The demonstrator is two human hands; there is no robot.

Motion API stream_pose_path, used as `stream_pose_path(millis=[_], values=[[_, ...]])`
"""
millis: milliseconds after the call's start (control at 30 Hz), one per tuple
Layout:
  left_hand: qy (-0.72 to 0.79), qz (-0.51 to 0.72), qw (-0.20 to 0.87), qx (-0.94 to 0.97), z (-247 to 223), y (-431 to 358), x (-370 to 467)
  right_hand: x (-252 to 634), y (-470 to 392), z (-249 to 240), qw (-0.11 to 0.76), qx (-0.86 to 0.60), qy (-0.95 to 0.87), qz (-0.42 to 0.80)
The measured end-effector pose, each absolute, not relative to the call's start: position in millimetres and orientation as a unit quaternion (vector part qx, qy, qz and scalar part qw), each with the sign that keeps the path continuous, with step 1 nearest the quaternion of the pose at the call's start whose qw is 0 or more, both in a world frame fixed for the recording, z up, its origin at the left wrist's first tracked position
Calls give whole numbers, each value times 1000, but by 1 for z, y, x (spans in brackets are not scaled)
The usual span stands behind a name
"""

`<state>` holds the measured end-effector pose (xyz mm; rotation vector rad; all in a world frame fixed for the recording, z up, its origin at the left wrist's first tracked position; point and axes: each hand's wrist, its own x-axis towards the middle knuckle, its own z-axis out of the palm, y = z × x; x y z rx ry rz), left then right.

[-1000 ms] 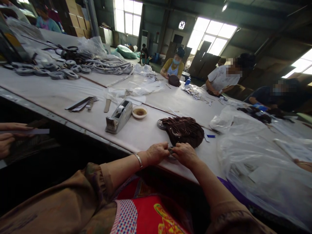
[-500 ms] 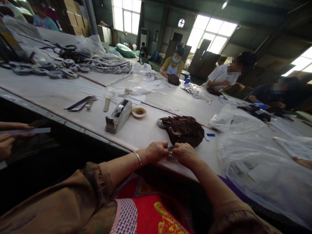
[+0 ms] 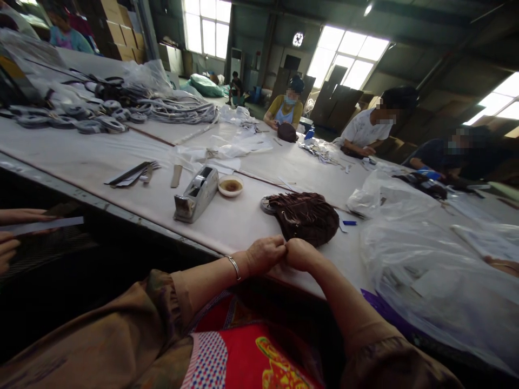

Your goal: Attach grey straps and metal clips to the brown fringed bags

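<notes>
At the table's near edge my left hand, with a silver bangle on its wrist, meets my right hand. Both are closed, fingertips pinched together, and what they hold is hidden behind the fingers. Just beyond them lies a dark brown fringed bag on the white tabletop. A grey coiled piece pokes out at the bag's left end. Further left stand a grey tape dispenser and a small white dish with brown residue in it.
Dark strips lie left of the dispenser. Many coiled grey straps are heaped at the far left. Clear plastic bags cover the right side. A co-worker's hands hold a white strip at the left edge. Several people sit across the table.
My hands have drawn together; the small grey piece seen between them before is now covered. My right hand has turned inward. The view has shifted slightly.
</notes>
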<state>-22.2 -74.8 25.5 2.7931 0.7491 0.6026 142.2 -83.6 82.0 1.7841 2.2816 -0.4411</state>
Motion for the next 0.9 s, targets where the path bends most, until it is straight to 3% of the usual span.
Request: stream_pose_path(millis=[267,433,567,767,900], values=[[263,158,124,944,24,-69,-12,161,-89,80,6,634,702,-324],[227,158,105,955,21,-65,-14,180,-99,75,-125,629,620,-453],[201,133,110,964,24,-56,-9,199,-111,84,-123,588,742,-298],[93,99,143,980,37,-36,-12,196,-121,92,55,552,821,-134],[75,106,160,978,46,-38,-29,184,-123,76,40,554,824,-117]])
